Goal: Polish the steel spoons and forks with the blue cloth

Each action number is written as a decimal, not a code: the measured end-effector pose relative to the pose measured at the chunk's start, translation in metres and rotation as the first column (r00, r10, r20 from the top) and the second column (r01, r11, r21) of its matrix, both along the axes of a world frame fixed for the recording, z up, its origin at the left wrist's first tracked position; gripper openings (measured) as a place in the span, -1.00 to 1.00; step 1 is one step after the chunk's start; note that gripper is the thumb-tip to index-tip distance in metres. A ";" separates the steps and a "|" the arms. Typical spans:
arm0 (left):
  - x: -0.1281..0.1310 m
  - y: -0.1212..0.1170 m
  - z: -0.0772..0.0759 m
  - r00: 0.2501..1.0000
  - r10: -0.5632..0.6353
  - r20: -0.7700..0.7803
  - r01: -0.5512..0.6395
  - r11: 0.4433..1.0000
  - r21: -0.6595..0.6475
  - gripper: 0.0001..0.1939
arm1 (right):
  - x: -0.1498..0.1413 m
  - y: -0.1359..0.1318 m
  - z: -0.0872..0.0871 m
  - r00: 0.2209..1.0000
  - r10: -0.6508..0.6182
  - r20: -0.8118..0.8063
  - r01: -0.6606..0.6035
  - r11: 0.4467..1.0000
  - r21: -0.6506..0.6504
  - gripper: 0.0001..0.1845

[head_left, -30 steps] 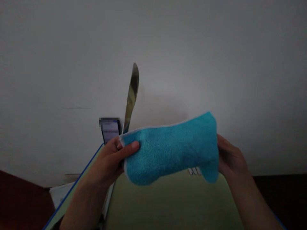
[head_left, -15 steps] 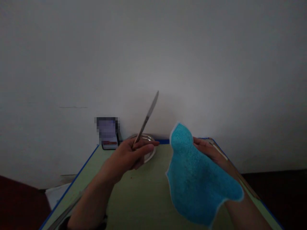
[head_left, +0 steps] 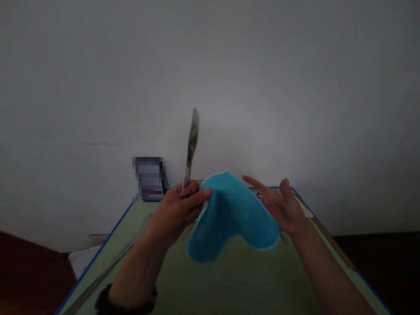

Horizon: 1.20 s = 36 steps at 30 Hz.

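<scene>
My left hand [head_left: 179,214] is closed round the handle of a metal table knife [head_left: 193,138], whose blade points up and stands bare. Between its thumb and fingers it also pinches the edge of a bright blue cloth [head_left: 236,210] with a pale border. The cloth hangs in a fold above the table, its two lower corners drooping. To the right of the cloth, my right hand [head_left: 285,208] is open, palm turned up and fingers apart, with nothing in it. A round metal dish behind the left hand is almost wholly hidden.
A dark-framed phone-like device [head_left: 150,179] leans against the wall at the back left of the green table [head_left: 256,280]. One long grey strip [head_left: 108,267] lies along the left side. Near the right edge are a brown strip [head_left: 331,240] and a small white object [head_left: 306,208].
The cloth has passed from my right hand to my left, moving leftward. My right hand has let go and opened. The knife has swung more upright.
</scene>
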<state>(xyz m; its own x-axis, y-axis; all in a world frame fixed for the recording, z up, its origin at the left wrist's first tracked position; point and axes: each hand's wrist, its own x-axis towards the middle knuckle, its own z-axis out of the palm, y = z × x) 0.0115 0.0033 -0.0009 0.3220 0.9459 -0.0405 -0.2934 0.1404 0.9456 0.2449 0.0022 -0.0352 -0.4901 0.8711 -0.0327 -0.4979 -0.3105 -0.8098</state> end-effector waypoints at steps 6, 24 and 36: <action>0.004 -0.004 0.005 0.962 0.166 0.216 -0.153 0.985 -0.075 -0.59 | -0.014 0.004 -0.019 0.994 -0.085 -0.069 0.096 0.981 0.166 0.15; 0.005 -0.018 0.025 0.837 0.044 0.546 0.034 0.991 -0.133 -0.70 | -0.056 -0.004 -0.029 0.952 0.026 0.306 -0.113 0.957 0.268 -0.71; -0.003 -0.012 0.028 0.804 0.165 0.571 -0.061 0.979 -0.196 -0.62 | -0.051 -0.006 -0.007 0.977 -0.166 0.136 0.125 0.956 0.265 -0.64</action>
